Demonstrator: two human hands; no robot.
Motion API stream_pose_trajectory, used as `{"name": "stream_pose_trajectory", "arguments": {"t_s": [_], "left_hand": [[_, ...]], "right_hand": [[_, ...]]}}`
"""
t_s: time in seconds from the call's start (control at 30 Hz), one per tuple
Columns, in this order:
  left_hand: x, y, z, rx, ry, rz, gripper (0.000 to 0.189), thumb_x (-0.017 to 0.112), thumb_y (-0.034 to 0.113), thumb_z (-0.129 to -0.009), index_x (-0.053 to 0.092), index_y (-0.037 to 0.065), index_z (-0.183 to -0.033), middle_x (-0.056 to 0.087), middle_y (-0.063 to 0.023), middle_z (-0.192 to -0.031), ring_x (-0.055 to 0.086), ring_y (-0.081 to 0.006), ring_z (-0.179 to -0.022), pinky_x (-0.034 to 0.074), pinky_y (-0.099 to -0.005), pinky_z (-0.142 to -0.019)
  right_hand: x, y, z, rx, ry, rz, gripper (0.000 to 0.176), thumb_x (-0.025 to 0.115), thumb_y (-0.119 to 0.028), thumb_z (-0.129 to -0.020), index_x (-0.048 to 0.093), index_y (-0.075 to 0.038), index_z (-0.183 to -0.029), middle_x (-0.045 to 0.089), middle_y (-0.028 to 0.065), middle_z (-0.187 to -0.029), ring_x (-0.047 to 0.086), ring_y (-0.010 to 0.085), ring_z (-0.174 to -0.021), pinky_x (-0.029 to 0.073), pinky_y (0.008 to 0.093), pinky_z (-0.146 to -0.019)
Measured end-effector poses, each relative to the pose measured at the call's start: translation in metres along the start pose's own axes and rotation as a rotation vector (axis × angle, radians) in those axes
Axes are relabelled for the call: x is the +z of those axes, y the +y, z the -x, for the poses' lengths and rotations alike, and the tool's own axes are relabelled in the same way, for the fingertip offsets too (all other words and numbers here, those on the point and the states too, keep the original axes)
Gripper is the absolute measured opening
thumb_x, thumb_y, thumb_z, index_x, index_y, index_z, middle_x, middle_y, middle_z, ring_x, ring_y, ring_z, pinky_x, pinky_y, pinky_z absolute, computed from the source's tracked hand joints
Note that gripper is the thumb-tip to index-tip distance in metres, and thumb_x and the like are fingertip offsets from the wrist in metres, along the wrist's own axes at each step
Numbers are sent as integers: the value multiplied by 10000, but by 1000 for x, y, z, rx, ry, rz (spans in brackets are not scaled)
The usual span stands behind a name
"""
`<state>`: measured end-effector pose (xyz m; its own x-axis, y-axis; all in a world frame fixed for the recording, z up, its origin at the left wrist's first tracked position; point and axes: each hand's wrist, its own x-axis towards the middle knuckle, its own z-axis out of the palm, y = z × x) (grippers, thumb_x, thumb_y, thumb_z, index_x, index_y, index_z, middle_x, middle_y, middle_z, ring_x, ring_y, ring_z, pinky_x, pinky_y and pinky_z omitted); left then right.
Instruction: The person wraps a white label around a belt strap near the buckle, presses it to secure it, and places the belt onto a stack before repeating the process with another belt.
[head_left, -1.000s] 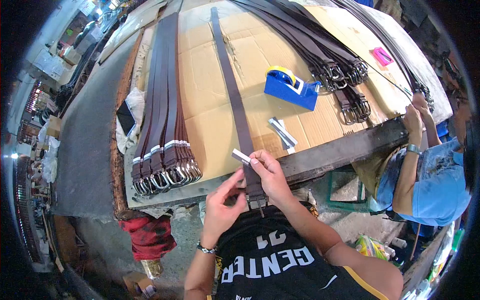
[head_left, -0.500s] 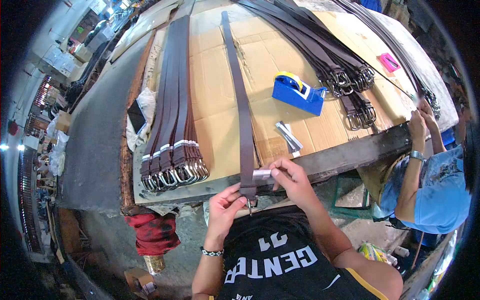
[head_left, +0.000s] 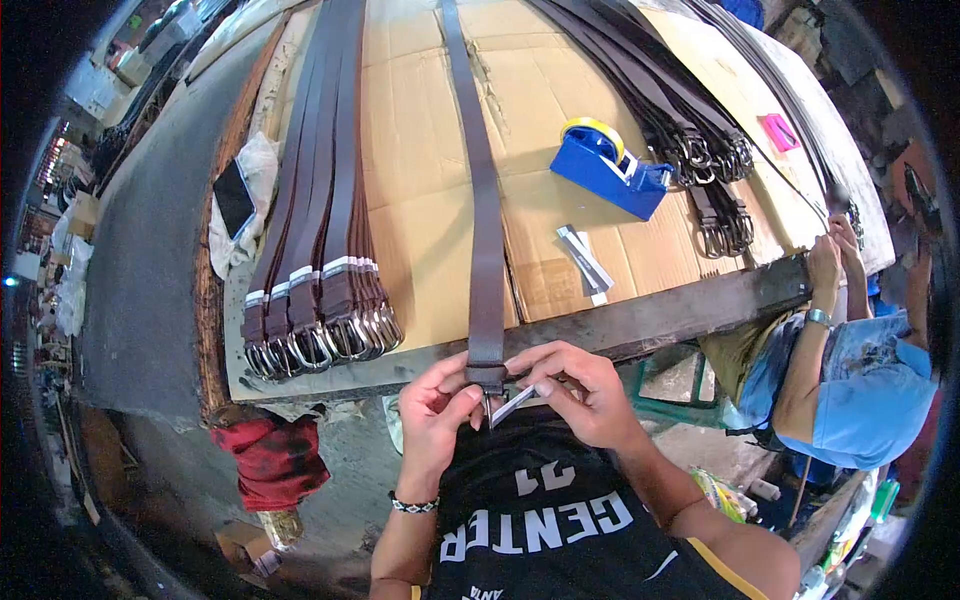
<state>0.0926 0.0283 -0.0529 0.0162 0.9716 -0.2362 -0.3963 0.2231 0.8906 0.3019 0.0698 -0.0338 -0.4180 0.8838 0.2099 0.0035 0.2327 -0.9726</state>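
A dark brown belt (head_left: 484, 220) runs lengthwise over the cardboard, its buckle end beyond the table's near edge. My left hand (head_left: 438, 405) pinches that end from the left, beside the buckle. On the other side, my right hand (head_left: 580, 390) holds a narrow white strip (head_left: 512, 405) between thumb and fingers, slanting close to the buckle. The buckle is partly hidden by my fingers. Left of this belt lie stacked brown belts (head_left: 325, 200) with white bands near their buckles. Several loose strips (head_left: 584, 262) rest on the cardboard to the right.
A blue tape dispenser (head_left: 610, 175) stands right of the belt. More buckled belts (head_left: 690, 130) and a pink item (head_left: 779, 132) lie farther right. A phone (head_left: 234, 198) rests on white cloth at left. A person in blue (head_left: 860, 390) works at the right edge.
My right hand has brought the white strip down to the buckle end and turned it to a slant. My left hand still grips the belt end. The view has shifted slightly.
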Motion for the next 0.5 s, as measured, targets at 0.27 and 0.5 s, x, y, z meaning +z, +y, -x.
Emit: {"name": "stream_pose_trajectory", "arguments": {"t_s": [0.27, 0.5], "left_hand": [[-2, 6, 2, -32, 28, 35, 436, 583, -84, -893, 537, -61, -1326, 715, -115, -982, 653, -100, -716, 496, -216, -487], [-16, -1, 7, -73, -27, -66, 498, 566, -102, -895, 495, -29, -1382, 686, -93, -1013, 658, -115, -822, 530, -245, -641]], "right_hand": [[3, -1, -6, 36, -66, 42, 99, 604, 42, -888, 614, 0, -978, 684, 156, -1105, 672, 276, -1022, 519, 369, -904], [7, -4, -8, 80, -142, 13, 80, 601, 37, -901, 633, -2, -964, 682, 147, -1069, 670, 269, -1014, 519, 367, -898]]}}
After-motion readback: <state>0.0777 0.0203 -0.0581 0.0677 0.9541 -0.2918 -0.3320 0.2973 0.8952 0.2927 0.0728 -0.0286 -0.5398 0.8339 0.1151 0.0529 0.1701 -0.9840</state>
